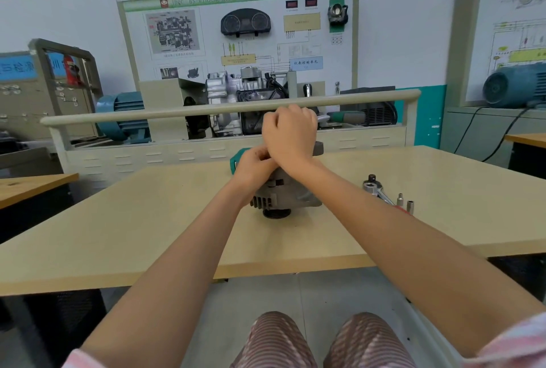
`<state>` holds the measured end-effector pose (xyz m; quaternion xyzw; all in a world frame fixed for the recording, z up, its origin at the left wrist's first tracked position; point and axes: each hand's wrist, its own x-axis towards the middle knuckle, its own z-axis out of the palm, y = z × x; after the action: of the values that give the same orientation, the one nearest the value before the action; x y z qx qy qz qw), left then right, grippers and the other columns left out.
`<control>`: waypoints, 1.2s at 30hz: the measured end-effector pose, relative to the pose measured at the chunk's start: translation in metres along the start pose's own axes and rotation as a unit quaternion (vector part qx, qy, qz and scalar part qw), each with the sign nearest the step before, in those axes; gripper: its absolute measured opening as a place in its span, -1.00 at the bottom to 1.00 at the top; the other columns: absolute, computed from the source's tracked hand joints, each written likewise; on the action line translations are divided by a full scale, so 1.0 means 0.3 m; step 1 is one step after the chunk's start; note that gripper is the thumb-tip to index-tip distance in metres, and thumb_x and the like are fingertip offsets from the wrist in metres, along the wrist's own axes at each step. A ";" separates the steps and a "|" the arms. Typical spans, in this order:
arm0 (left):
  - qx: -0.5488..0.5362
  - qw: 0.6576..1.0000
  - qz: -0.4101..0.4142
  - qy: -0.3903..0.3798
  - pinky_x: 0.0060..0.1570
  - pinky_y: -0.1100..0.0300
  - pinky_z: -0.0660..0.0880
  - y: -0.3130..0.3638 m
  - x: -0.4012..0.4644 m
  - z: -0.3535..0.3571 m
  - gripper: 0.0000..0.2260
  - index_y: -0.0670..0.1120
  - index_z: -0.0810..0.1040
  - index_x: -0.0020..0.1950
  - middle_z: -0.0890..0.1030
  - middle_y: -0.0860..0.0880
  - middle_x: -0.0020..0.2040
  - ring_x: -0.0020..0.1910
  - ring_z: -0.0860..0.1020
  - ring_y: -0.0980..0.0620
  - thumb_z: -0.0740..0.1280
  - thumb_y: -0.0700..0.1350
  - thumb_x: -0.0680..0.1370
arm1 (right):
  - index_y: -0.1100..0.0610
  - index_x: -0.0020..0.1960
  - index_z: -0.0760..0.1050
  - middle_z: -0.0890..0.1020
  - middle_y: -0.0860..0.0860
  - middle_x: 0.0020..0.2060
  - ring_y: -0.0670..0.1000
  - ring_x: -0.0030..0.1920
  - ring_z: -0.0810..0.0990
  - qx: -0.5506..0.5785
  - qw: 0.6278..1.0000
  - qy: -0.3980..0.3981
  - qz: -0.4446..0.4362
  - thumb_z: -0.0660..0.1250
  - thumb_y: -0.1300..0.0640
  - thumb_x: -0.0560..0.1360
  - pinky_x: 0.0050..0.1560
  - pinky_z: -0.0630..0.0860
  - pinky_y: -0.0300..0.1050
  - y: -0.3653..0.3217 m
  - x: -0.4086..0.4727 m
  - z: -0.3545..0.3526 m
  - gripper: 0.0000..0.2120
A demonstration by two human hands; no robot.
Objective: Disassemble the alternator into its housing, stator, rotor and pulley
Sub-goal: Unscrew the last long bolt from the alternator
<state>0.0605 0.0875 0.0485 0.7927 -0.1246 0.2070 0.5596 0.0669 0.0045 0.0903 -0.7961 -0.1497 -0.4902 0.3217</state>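
Observation:
The grey alternator (291,197) stands on the beige table (153,219), with its black pulley (276,214) facing down towards me. My left hand (254,168) sits on the alternator's upper left side, fingers curled against the housing. My right hand (291,134) is raised above the alternator's far end and closed in a fist, its back towards me. What the fist holds, if anything, is hidden. My right wrist crosses over my left hand.
A teal tool (235,162) pokes out behind my left hand. A ratchet (373,188) and two sockets (405,203) lie to the right on the table. A railed training stand (230,107) with an engine unit runs along the table's far edge.

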 end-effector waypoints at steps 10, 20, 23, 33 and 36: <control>-0.033 0.999 -0.012 -0.038 -0.08 0.29 0.45 0.002 0.000 -0.002 -0.87 0.13 0.64 0.01 0.68 0.12 -0.05 0.01 0.59 0.13 0.35 -0.08 0.56 | 0.14 -0.50 0.30 0.37 0.07 -0.55 -0.09 -0.48 0.42 0.454 0.848 -0.169 0.215 0.03 0.17 0.60 -0.22 0.32 -0.24 0.058 0.108 -0.044 -0.51; -0.047 0.998 -0.023 0.035 -0.38 0.38 0.44 -0.008 0.008 0.014 -0.91 -0.14 0.62 -0.13 0.62 0.03 -0.31 -0.33 0.56 0.19 0.37 -0.30 0.50 | 0.21 0.00 0.53 0.59 0.13 -0.05 0.13 -0.02 0.51 -0.194 0.971 -0.084 -0.112 0.07 0.05 0.58 0.06 0.33 0.00 0.043 0.015 -0.001 -0.68; -0.032 0.998 -0.036 0.045 -0.47 0.40 0.41 -0.007 0.007 0.015 -0.84 -0.06 0.53 -0.21 0.58 0.01 -0.32 -0.32 0.53 0.14 0.35 -0.30 0.50 | 0.21 0.03 0.52 0.57 0.14 -0.02 0.15 -0.01 0.49 -0.255 0.961 -0.068 -0.084 0.02 -0.04 0.57 -0.01 0.31 0.02 0.005 0.002 0.005 -0.59; -0.075 0.997 -0.012 -0.021 -0.28 0.45 0.48 -0.004 0.001 -0.006 -0.86 -0.02 0.66 0.04 0.69 0.09 -0.17 -0.17 0.63 0.23 0.31 -0.14 0.59 | 0.13 -0.52 0.51 0.52 -0.10 -0.56 -0.12 -0.33 0.50 0.210 0.962 -0.162 0.060 0.06 0.11 0.58 0.22 0.31 -0.06 0.023 0.063 0.019 -0.46; -0.080 0.996 -0.018 -0.019 -0.20 0.43 0.50 -0.003 0.004 -0.003 -0.82 -0.03 0.64 0.15 0.68 0.11 -0.11 -0.13 0.64 0.25 0.34 -0.15 0.57 | 0.13 -0.54 0.48 0.55 -0.02 -0.52 -0.02 -0.32 0.52 0.359 0.909 -0.178 0.118 0.07 0.14 0.58 0.00 0.50 -0.04 0.044 0.074 0.010 -0.46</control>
<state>0.0617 0.0888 0.0485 0.7514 -0.1372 0.1709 0.6224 0.0868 -0.0052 0.1039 -0.7126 -0.2749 -0.2121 0.6097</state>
